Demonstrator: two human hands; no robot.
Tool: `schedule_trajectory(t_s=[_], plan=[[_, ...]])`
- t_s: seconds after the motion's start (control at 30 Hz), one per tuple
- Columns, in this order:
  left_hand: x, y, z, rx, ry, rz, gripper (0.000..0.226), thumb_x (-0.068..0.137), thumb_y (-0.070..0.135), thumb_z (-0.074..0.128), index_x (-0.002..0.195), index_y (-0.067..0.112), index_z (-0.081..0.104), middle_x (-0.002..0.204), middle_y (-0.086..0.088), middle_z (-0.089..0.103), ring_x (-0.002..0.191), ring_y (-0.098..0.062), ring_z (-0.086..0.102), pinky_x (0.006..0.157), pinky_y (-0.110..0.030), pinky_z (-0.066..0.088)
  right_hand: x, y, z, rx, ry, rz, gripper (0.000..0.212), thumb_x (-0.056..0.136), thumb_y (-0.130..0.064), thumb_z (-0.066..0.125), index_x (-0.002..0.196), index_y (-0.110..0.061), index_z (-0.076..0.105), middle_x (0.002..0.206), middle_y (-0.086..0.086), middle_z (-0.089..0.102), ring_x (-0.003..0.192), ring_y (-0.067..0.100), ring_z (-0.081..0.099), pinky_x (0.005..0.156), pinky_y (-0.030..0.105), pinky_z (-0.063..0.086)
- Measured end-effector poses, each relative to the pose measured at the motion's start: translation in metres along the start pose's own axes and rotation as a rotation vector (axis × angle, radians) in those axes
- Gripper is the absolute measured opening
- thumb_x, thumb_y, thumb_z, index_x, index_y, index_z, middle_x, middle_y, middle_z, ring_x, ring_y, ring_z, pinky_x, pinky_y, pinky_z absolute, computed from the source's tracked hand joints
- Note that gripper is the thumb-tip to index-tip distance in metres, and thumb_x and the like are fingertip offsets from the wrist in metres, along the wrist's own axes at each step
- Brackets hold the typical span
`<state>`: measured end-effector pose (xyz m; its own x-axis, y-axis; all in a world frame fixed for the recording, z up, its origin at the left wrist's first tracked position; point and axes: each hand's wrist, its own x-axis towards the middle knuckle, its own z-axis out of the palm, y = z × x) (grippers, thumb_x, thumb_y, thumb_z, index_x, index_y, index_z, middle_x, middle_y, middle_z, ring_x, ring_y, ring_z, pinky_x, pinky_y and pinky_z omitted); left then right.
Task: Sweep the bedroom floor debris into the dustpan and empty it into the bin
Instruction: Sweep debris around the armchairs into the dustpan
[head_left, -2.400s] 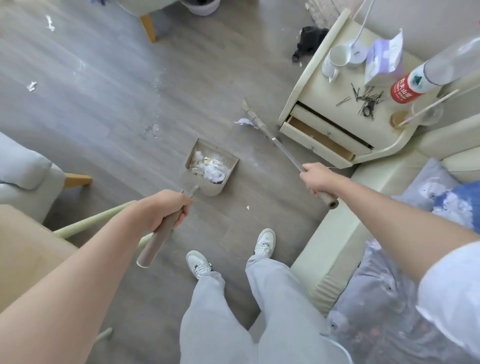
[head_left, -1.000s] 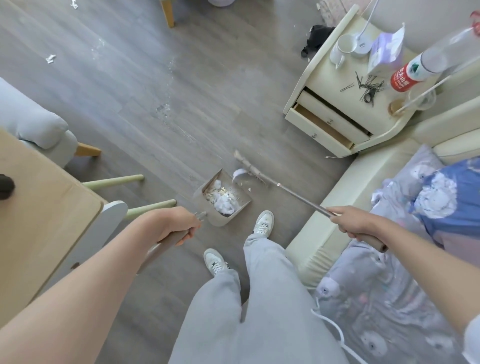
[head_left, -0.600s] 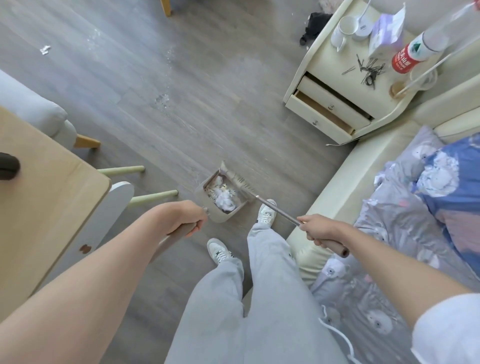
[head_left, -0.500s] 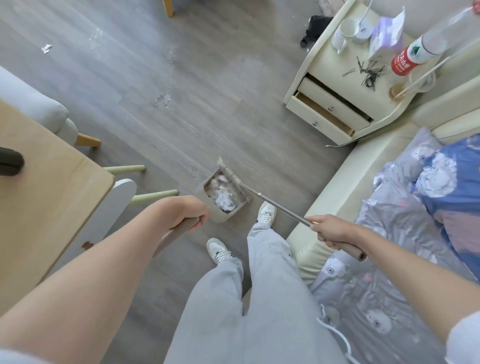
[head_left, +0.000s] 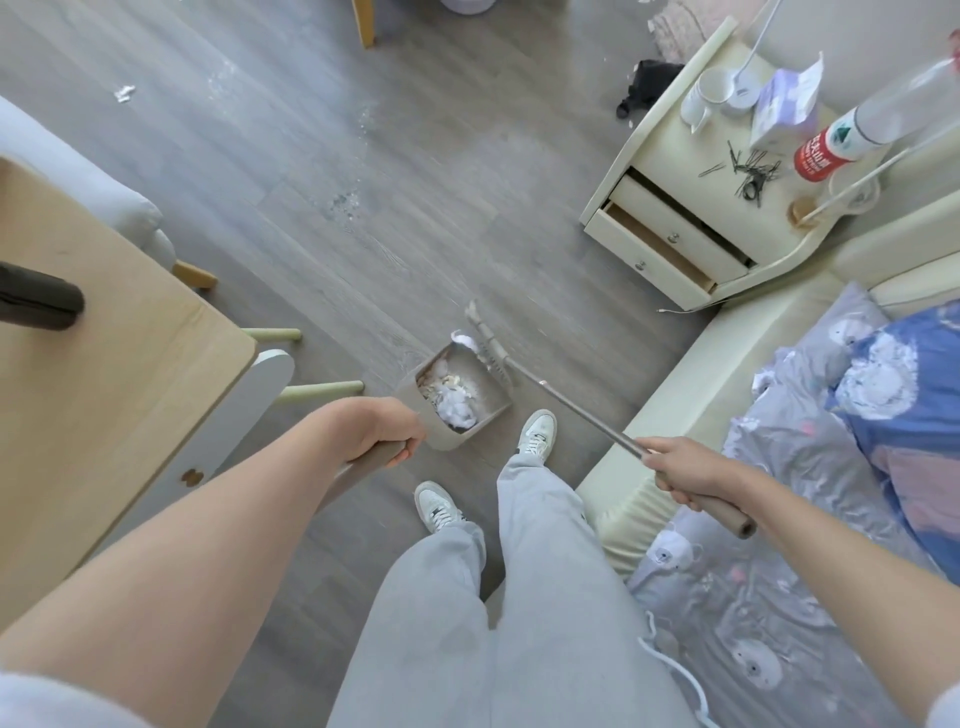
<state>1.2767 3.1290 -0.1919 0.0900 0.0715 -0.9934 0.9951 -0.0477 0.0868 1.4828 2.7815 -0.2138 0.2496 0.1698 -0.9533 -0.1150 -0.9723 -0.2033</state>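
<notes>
Left hand (head_left: 387, 434) grips the dustpan (head_left: 457, 397) handle, mostly hidden under the forearm; right hand (head_left: 680, 470) grips the broom (head_left: 571, 405), its bristles partly behind the pan's rim.

The broom (head_left: 488, 347) head is drawn back out of the dustpan (head_left: 457, 400) and is now set at its 1 o'clock edge. A white scrap (head_left: 464, 340) is now seen at the pan's 12 o'clock lip, beside the bristles.
</notes>
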Motion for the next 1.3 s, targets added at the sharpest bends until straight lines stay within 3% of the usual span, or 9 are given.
schedule_trajectory(t_s=[0.2,0.33,0.47,0.6,0.8,0.9,1.07,1.23,1.3], plan=[[-0.006,-0.036,-0.005,-0.011,0.001,-0.015,0.030,0.081,-0.001,0.048,0.105,0.005,0.066,0.077,-0.015,0.057,0.054,-0.021,0.047,0.058,-0.025,0.039,0.018,-0.023,-0.017,-0.089,0.121,-0.002,0.032,0.097,-0.016,0.039,0.126,-0.018,0.052,0.070,0.009,0.045,0.042,0.017,0.044,0.040,0.020,0.037],[-0.004,-0.047,-0.011,-0.046,-0.007,-0.033,0.028,0.081,-0.001,0.047,0.101,0.010,0.064,0.084,-0.015,0.056,0.052,-0.019,0.045,0.054,-0.024,0.038,0.033,-0.054,0.043,-0.169,0.008,0.013,0.019,0.091,-0.010,0.033,0.095,-0.015,0.051,0.076,0.011,0.045,0.046,0.019,0.045,0.043,0.022,0.040],[-0.001,-0.047,-0.016,-0.094,0.003,-0.022,0.026,0.082,-0.003,0.047,0.097,0.009,0.064,0.088,-0.016,0.056,0.054,-0.019,0.044,0.056,-0.024,0.038,0.015,-0.060,0.057,-0.160,-0.128,-0.015,0.028,0.095,-0.015,0.038,0.117,-0.015,0.056,0.066,0.006,0.046,0.045,0.016,0.042,0.041,0.021,0.035],[0.001,-0.048,-0.011,-0.111,-0.005,-0.005,0.026,0.082,-0.004,0.045,0.098,0.006,0.062,0.085,-0.014,0.059,0.053,-0.020,0.045,0.056,-0.024,0.038,-0.005,-0.054,0.034,-0.057,-0.069,-0.044,0.025,0.100,-0.017,0.040,0.116,-0.033,0.050,0.064,0.006,0.041,0.046,0.017,0.041,0.040,0.023,0.035],[0.002,-0.048,-0.010,-0.106,-0.013,-0.004,0.031,0.072,0.000,0.048,0.099,0.003,0.062,0.084,-0.017,0.060,0.061,-0.024,0.048,0.066,-0.028,0.040,0.009,-0.075,0.091,-0.088,-0.025,-0.002,0.019,0.093,-0.006,0.034,0.084,-0.017,0.048,0.072,0.009,0.044,0.045,0.018,0.044,0.036,0.019,0.036],[-0.001,-0.047,-0.010,-0.135,-0.011,0.006,0.023,0.081,-0.003,0.045,0.097,0.003,0.061,0.085,-0.017,0.057,0.054,-0.020,0.044,0.058,-0.025,0.039,0.006,-0.082,0.091,-0.037,-0.131,0.021,0.017,0.095,-0.011,0.039,0.098,-0.023,0.052,0.070,0.007,0.046,0.044,0.015,0.042,0.039,0.019,0.035],[-0.002,-0.057,-0.010,-0.117,-0.016,0.009,0.028,0.078,-0.003,0.046,0.100,0.005,0.062,0.084,-0.017,0.057,0.053,-0.021,0.045,0.058,-0.024,0.039,-0.017,-0.070,0.036,0.017,-0.069,0.025,0.030,0.099,-0.018,0.039,0.123,-0.035,0.043,0.069,0.005,0.046,0.045,0.013,0.041,0.040,0.020,0.034],[-0.002,-0.053,-0.008,-0.101,-0.020,0.003,0.027,0.076,0.001,0.049,0.101,0.002,0.061,0.077,-0.016,0.055,0.054,-0.022,0.045,0.057,-0.025,0.039,-0.005,-0.086,0.062,-0.158,-0.031,-0.010,0.021,0.092,-0.010,0.033,0.103,-0.010,0.051,0.073,0.009,0.047,0.046,0.018,0.045,0.041,0.022,0.038],[-0.005,-0.048,-0.010,-0.100,-0.007,-0.006,0.028,0.078,0.000,0.048,0.103,0.002,0.061,0.077,-0.016,0.056,0.052,-0.021,0.045,0.053,-0.023,0.040,0.005,-0.094,0.079,-0.131,-0.085,0.015,0.028,0.091,-0.008,0.033,0.110,-0.006,0.053,0.075,0.010,0.049,0.046,0.017,0.047,0.040,0.021,0.039]])
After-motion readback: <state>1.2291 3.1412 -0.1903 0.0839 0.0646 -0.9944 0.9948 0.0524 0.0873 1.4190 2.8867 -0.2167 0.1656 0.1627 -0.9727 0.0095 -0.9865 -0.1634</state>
